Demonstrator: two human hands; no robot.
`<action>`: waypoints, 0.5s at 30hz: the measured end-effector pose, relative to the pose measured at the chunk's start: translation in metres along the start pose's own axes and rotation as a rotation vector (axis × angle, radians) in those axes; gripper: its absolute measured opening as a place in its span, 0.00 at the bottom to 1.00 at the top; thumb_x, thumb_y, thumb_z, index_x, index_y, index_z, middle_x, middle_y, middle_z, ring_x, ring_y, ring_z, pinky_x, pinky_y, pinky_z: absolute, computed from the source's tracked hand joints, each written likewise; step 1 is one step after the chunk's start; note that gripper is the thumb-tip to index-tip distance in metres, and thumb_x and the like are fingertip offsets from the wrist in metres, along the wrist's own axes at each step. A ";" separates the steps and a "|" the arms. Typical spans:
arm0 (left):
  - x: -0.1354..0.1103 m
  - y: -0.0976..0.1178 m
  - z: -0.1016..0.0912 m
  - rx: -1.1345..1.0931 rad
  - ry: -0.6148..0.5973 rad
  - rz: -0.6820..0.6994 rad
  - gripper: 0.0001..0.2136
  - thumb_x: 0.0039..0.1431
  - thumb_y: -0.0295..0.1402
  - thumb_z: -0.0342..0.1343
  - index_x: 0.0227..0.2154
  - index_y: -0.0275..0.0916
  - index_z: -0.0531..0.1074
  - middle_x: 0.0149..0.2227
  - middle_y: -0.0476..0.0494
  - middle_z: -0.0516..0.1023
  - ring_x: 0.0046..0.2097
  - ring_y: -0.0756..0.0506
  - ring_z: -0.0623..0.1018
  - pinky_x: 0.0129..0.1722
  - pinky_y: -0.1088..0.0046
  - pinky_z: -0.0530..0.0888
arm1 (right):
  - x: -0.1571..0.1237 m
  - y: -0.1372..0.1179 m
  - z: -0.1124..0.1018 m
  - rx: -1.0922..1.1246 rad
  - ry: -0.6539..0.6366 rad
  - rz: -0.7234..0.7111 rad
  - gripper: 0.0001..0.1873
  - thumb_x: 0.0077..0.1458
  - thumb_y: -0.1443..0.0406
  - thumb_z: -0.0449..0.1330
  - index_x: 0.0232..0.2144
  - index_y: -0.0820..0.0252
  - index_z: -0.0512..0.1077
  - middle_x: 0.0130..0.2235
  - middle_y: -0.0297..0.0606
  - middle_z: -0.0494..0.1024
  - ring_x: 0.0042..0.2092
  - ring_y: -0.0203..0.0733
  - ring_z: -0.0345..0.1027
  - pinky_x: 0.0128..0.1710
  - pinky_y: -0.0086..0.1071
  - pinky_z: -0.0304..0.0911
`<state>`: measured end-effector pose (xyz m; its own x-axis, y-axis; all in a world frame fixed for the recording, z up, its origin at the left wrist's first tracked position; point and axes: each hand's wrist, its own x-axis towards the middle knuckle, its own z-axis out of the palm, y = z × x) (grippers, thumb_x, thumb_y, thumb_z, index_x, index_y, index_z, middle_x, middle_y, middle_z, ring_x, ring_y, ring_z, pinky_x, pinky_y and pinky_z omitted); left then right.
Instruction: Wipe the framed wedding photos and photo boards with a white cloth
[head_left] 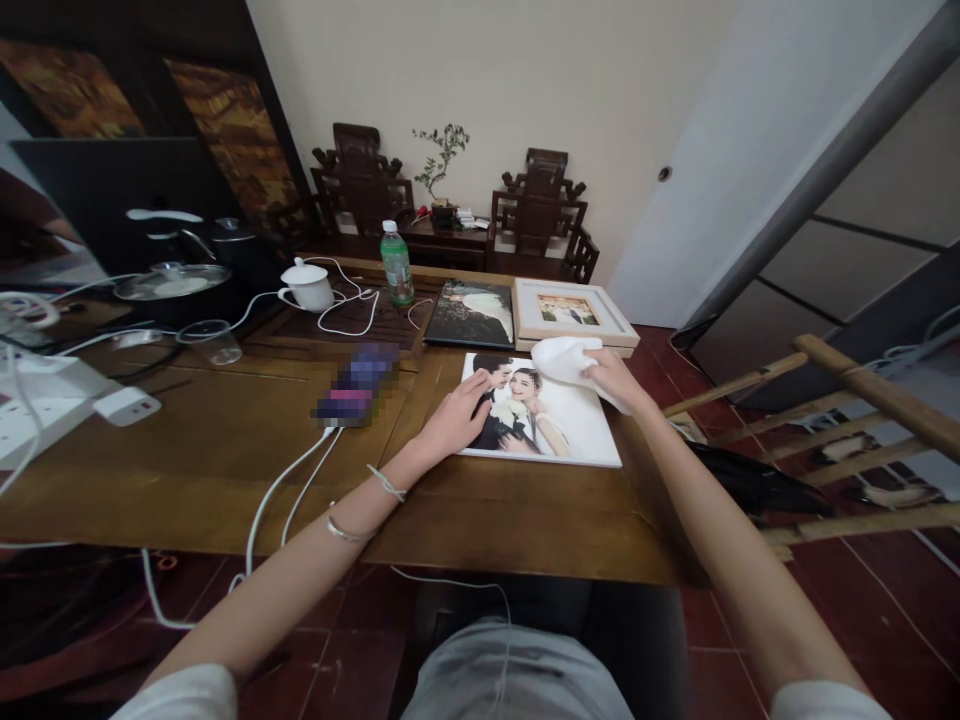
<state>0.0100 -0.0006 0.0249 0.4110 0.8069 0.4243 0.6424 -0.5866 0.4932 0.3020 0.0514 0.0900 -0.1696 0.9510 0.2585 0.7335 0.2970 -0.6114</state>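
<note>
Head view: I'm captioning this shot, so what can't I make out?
All in the head view:
Photo print, upper right: hidden by white cloth and right hand.
Phone screen: masked by pixelation.
Bottle label: text too small.
White socket block, far end: cut off by left edge.

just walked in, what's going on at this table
Someone is handling a large photo panel of a couple, which lies flat on the wooden table. Their left hand rests over the panel's left side, and their right hand holds a white cloth or tissue at its far right part. Just beyond the panel are a darker photo panel and a light-framed picture, neither in either grip.
</note>
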 end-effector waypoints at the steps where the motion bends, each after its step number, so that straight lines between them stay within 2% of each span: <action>1: 0.000 0.000 0.000 -0.001 -0.002 0.001 0.19 0.65 0.31 0.44 0.56 0.34 0.65 0.62 0.35 0.64 0.66 0.41 0.60 0.65 0.58 0.59 | 0.004 0.001 0.000 0.003 0.006 0.008 0.06 0.35 0.64 0.49 0.18 0.59 0.65 0.26 0.35 0.70 0.34 0.46 0.63 0.35 0.33 0.55; 4: -0.001 -0.001 -0.001 -0.007 0.001 -0.001 0.19 0.65 0.32 0.44 0.56 0.33 0.65 0.62 0.34 0.64 0.65 0.41 0.61 0.65 0.58 0.58 | 0.004 -0.001 0.002 -0.004 0.030 0.014 0.06 0.36 0.64 0.49 0.18 0.59 0.64 0.25 0.35 0.70 0.34 0.46 0.63 0.35 0.33 0.55; 7: 0.000 -0.001 0.000 -0.012 0.007 -0.003 0.19 0.65 0.32 0.44 0.56 0.32 0.65 0.63 0.34 0.64 0.66 0.42 0.60 0.65 0.59 0.58 | -0.017 -0.009 0.006 -0.051 0.042 -0.029 0.07 0.38 0.66 0.49 0.19 0.59 0.66 0.25 0.36 0.72 0.33 0.46 0.64 0.36 0.34 0.56; 11: 0.000 0.001 0.001 -0.005 0.009 0.006 0.19 0.65 0.31 0.43 0.56 0.33 0.65 0.63 0.34 0.64 0.66 0.41 0.60 0.65 0.58 0.59 | -0.071 -0.022 0.005 -0.134 0.005 -0.128 0.11 0.37 0.69 0.46 0.21 0.58 0.69 0.24 0.36 0.73 0.31 0.45 0.65 0.38 0.35 0.58; 15: 0.001 0.003 0.001 0.006 0.004 -0.007 0.19 0.65 0.30 0.43 0.57 0.32 0.64 0.63 0.33 0.63 0.66 0.41 0.60 0.65 0.58 0.59 | -0.131 -0.042 -0.003 -0.164 -0.094 -0.182 0.12 0.37 0.72 0.45 0.20 0.56 0.67 0.23 0.34 0.73 0.29 0.44 0.65 0.40 0.37 0.59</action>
<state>0.0131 -0.0019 0.0257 0.4038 0.8109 0.4235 0.6494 -0.5801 0.4917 0.2954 -0.0854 0.0838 -0.3632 0.8894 0.2777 0.7812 0.4531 -0.4295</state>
